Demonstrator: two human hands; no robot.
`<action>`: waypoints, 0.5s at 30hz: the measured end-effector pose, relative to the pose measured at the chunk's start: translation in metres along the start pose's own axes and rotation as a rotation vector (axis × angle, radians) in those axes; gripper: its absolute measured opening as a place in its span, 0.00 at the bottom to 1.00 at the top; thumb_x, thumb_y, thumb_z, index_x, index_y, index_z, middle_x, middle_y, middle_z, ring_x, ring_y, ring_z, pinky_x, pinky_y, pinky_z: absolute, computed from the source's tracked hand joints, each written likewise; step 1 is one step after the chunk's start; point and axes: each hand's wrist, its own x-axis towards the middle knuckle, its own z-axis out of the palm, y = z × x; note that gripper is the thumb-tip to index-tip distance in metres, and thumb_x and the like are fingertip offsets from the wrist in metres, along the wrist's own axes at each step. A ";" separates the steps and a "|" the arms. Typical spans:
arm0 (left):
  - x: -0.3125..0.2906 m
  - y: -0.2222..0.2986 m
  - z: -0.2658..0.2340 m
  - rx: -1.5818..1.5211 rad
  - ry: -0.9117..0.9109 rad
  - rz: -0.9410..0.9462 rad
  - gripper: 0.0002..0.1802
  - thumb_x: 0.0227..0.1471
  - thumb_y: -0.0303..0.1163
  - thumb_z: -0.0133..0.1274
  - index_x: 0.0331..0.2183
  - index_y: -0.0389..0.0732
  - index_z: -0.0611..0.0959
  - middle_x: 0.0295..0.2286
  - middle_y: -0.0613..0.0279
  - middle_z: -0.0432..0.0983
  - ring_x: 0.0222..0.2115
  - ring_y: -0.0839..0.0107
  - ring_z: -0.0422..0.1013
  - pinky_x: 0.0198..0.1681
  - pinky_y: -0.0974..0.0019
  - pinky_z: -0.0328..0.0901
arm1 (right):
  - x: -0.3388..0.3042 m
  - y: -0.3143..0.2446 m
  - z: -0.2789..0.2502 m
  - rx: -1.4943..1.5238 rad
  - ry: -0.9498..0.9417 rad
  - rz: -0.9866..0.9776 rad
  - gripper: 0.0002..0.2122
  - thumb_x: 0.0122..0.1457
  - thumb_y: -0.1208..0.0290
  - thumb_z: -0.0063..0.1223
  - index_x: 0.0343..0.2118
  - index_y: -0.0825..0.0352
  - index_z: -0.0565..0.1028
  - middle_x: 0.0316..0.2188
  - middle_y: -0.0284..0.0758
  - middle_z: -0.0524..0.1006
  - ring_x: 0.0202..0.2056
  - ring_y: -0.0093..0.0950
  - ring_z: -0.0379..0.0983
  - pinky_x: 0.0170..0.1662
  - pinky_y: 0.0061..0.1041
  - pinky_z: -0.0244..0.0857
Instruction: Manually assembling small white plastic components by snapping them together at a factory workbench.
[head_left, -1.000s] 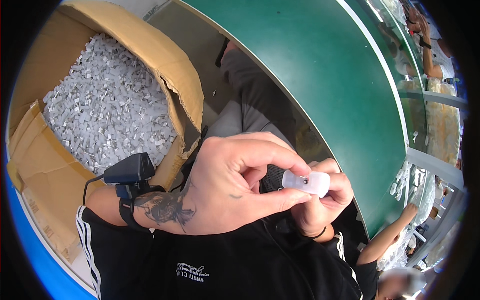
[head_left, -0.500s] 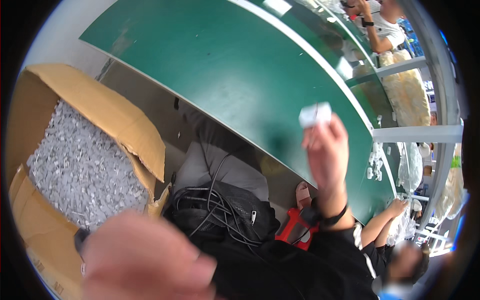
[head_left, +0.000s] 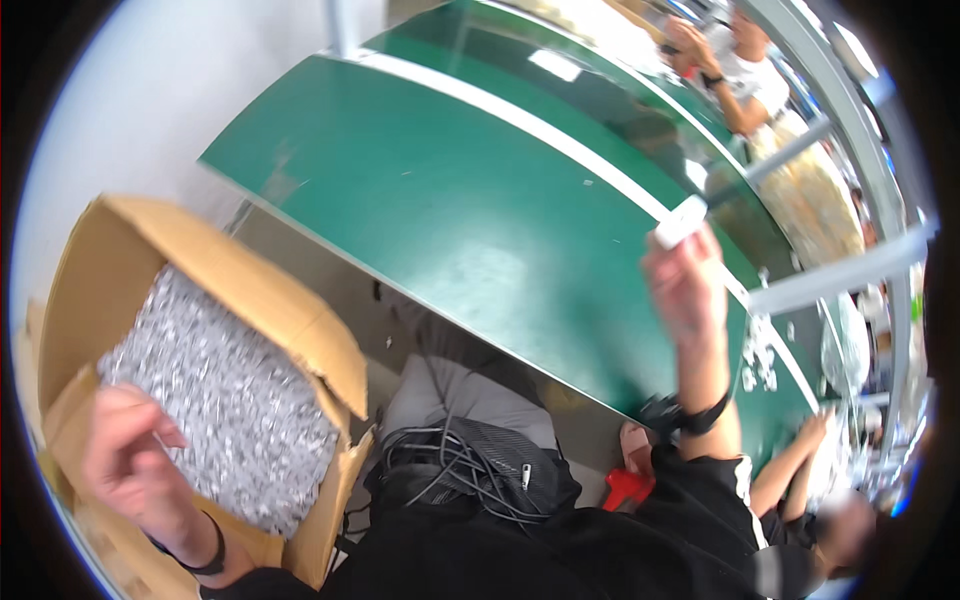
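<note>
My right hand [head_left: 685, 285] is stretched out over the green work table [head_left: 470, 210], fingers closed on a small white plastic piece [head_left: 680, 222] held at its tip. My left hand [head_left: 125, 455] hangs over the open cardboard box [head_left: 250, 290] at my left side, fingers loosely curled and apart, with nothing visible in them. The box is filled with several small silvery-white parts [head_left: 220, 400]. A dark band sits on each wrist.
A dark bag with grey cables [head_left: 465, 470] lies on my lap below the table edge. A red object [head_left: 625, 488] sits near the floor. Another person [head_left: 740, 70] works at the far end; a second person's arm [head_left: 800, 455] reaches in at the right, near small white parts [head_left: 757, 355].
Both hands held the white piece together at my lap; they have separated. My right hand carried it out over the green table and my left hand swung down to the box.
</note>
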 end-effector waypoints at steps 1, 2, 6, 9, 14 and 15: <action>-0.002 -0.004 0.018 0.048 -0.068 -0.063 0.23 0.50 0.49 0.57 0.32 0.34 0.80 0.22 0.63 0.67 0.21 0.76 0.61 0.23 0.75 0.56 | -0.036 0.002 0.026 -0.039 -0.042 -0.021 0.08 0.57 0.70 0.56 0.36 0.67 0.72 0.28 0.31 0.73 0.26 0.20 0.67 0.29 0.19 0.64; -0.002 -0.004 0.039 -0.097 -0.202 -0.161 0.23 0.48 0.46 0.59 0.33 0.33 0.82 0.25 0.59 0.73 0.22 0.76 0.65 0.24 0.76 0.59 | -0.061 0.007 0.038 0.013 -0.120 -0.063 0.08 0.55 0.70 0.58 0.34 0.67 0.73 0.27 0.33 0.73 0.26 0.22 0.68 0.29 0.20 0.64; 0.008 0.014 0.114 -0.459 -0.593 -0.123 0.29 0.41 0.45 0.67 0.39 0.31 0.82 0.32 0.53 0.77 0.22 0.78 0.68 0.27 0.76 0.63 | -0.117 0.034 0.073 0.243 -0.169 -0.081 0.09 0.51 0.72 0.63 0.29 0.69 0.73 0.26 0.37 0.72 0.26 0.26 0.68 0.29 0.22 0.63; 0.005 0.039 0.145 -0.378 -0.561 0.104 0.34 0.26 0.38 0.75 0.39 0.33 0.82 0.32 0.56 0.77 0.23 0.76 0.71 0.22 0.77 0.65 | -0.123 0.050 0.088 0.235 -0.154 -0.110 0.09 0.51 0.72 0.63 0.29 0.68 0.74 0.26 0.37 0.72 0.26 0.26 0.68 0.29 0.22 0.63; -0.016 0.036 0.177 -0.407 -0.358 0.251 0.26 0.29 0.26 0.72 0.37 0.35 0.83 0.28 0.60 0.78 0.26 0.70 0.75 0.25 0.74 0.68 | -0.139 0.058 0.082 0.213 -0.161 -0.095 0.06 0.52 0.75 0.61 0.29 0.67 0.74 0.28 0.37 0.73 0.29 0.26 0.67 0.34 0.24 0.62; -0.018 0.037 0.176 -0.408 -0.362 0.245 0.26 0.29 0.26 0.72 0.37 0.35 0.83 0.28 0.60 0.78 0.26 0.70 0.75 0.25 0.74 0.68 | -0.141 0.059 0.081 0.198 -0.168 -0.103 0.06 0.52 0.75 0.61 0.29 0.67 0.74 0.28 0.37 0.73 0.29 0.26 0.67 0.34 0.24 0.62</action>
